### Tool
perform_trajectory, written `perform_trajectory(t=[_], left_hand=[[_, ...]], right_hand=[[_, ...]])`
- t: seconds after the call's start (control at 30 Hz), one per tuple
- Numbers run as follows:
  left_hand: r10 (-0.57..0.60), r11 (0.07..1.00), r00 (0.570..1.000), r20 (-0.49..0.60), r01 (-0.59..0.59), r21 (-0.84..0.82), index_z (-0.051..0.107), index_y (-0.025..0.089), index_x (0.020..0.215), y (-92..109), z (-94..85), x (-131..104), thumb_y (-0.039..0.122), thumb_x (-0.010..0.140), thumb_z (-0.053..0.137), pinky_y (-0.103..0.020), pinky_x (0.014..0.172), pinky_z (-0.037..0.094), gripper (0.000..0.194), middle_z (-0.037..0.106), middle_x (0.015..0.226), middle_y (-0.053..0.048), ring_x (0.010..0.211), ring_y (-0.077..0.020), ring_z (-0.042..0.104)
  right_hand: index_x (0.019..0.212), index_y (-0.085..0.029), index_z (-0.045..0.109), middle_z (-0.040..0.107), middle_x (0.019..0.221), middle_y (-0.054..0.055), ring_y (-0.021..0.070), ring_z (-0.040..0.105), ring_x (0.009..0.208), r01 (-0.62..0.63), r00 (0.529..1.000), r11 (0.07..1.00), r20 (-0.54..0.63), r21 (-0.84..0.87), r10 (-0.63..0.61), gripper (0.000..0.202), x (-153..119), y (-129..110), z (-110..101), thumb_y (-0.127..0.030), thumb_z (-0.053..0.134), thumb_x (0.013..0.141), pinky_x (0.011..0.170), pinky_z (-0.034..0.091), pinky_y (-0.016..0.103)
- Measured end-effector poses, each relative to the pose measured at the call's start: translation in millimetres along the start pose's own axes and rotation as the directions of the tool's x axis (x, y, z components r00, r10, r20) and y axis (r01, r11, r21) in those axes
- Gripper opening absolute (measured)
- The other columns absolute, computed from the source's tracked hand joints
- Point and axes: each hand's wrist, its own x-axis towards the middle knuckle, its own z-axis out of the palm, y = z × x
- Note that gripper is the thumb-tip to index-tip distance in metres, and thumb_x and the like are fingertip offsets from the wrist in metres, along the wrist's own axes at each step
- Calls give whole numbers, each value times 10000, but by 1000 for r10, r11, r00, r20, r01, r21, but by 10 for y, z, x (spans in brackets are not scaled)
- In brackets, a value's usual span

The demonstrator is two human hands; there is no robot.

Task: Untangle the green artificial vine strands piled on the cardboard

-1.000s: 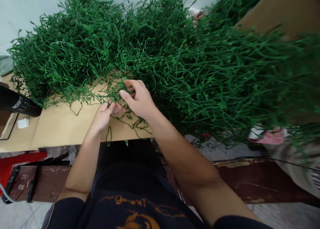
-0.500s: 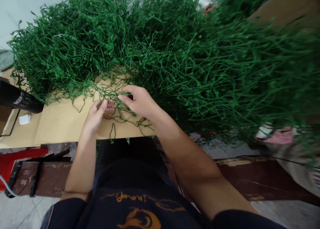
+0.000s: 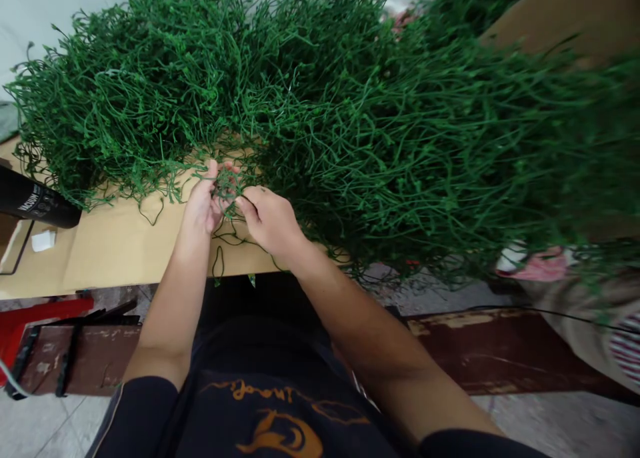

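Note:
A big heap of thin green stems with small budded tips covers the back of the cardboard-topped table, and looser strands lie in front of it. My left hand is turned palm up near the front, its fingers curled around a small tangle of green stems. Close on its right, my right hand has thumb and forefinger pinched at the edge of that same tangle. A few single strands hang over the front edge below the hands.
A black vacuum flask lies at the left beside a white scrap. Brown cardboard rises at the back right. Below the table are a red object and a dark red bench.
My left hand has risen slightly and turned its palm up with stems in it. My right hand has lowered a little and closed its pinch beside the left.

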Motion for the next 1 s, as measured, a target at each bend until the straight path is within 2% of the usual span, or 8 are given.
perform_trajectory(t=[0.23, 0.43, 0.5, 0.6, 0.67, 0.83, 0.9, 1.0], left_hand=[[70, 993, 995, -64, -64, 94, 545, 155, 742, -143, 29, 207, 305, 885, 451, -241, 665, 497, 228, 591, 594, 3, 663, -116, 628], [91, 993, 994, -67, -86, 81, 498, 168, 645, -228, 76, 242, 294, 871, 487, -242, 747, 506, 259, 469, 482, 35, 706, -122, 642], [110, 994, 987, -115, -112, -9, 485, 171, 658, -196, 70, 211, 256, 887, 453, -230, 767, 502, 247, 457, 490, 47, 642, -88, 612], [145, 968, 966, -212, -183, -170, 454, 175, 674, -141, 45, 194, 159, 907, 369, -223, 807, 489, 248, 449, 500, 71, 528, -40, 539], [115, 969, 971, -210, -157, -191, 455, 179, 689, -132, 27, 205, 133, 898, 370, -246, 857, 478, 230, 462, 496, 75, 535, -43, 556], [-7, 986, 998, -63, -3, -165, 554, 156, 776, -177, -40, 229, 207, 894, 407, -329, 957, 446, 195, 660, 684, -12, 875, -134, 671], [-40, 990, 999, -8, 38, -137, 592, 150, 832, -178, -61, 228, 260, 898, 405, -331, 995, 419, 227, 706, 834, -52, 1063, -159, 624], [-53, 994, 997, 53, 58, -93, 622, 146, 909, -157, -58, 225, 306, 894, 419, -331, 1038, 379, 259, 696, 1054, -82, 1212, -176, 531]], right_hand=[[695, -188, 464, 541, 701, 56, 173, 490, 693, 7, 996, 1000, 88, -3, -6, 279, -16, 5, 9, -273, 290, 896, 640, 329, 283], [644, -187, 460, 531, 653, 47, 150, 466, 626, 4, 1000, 999, 2, -52, -4, 310, -109, -6, 41, -286, 310, 897, 594, 292, 276], [629, -187, 472, 522, 614, 40, 144, 451, 589, 135, 988, 990, -75, -37, -138, 295, -239, -121, 25, -250, 332, 880, 570, 292, 275], [639, -183, 511, 547, 618, 34, 137, 474, 602, 508, 854, 860, -160, 50, -495, 242, -449, -363, -44, -198, 394, 850, 574, 343, 264], [666, -173, 538, 561, 644, 38, 133, 495, 627, 580, 808, 810, -194, 86, -557, 212, -485, -427, -141, -188, 425, 845, 583, 380, 256], [847, -160, 613, 592, 802, 63, 137, 548, 775, 199, 903, 975, -369, -98, -221, 268, -91, 107, -704, -257, 372, 914, 712, 440, 304], [1080, -140, 593, 565, 976, 113, 192, 533, 966, -21, 872, 977, -481, -214, -87, 354, 82, 402, -987, -393, 429, 894, 765, 434, 347], [1323, -152, 398, 390, 1244, 165, 291, 400, 1189, -110, 793, 948, -601, -299, -98, 661, 194, 559, -1202, -588, 432, 827, 851, 395, 443]])
